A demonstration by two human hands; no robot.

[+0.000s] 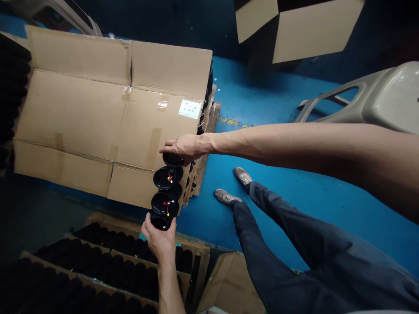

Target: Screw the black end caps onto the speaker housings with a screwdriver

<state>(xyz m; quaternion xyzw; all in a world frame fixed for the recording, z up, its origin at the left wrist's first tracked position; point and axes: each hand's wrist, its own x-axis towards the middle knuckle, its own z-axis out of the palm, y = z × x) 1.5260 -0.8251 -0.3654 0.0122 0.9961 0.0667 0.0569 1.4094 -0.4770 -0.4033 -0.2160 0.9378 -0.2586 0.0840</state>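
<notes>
A row of several black round cups (168,171) lies along the near edge of a flattened cardboard sheet (85,109). Red and yellow wires with small white connectors show inside the middle ones. My right hand (185,147) is curled over the cup at the row's upper end (173,160), fingers wrapped on its far side. At the lower end, my left hand (161,239) grips the last cup (159,224) between thumb and fingers. The cups sit close against one another between my two hands.
Rows of black cylinders (108,261) fill cardboard-divided stacks at lower left. More dark pieces (13,83) stand at the left edge. A beige plastic stool (393,96) is at right, an open carton (310,32) at top. My shoes (225,196) stand on the blue floor (278,174).
</notes>
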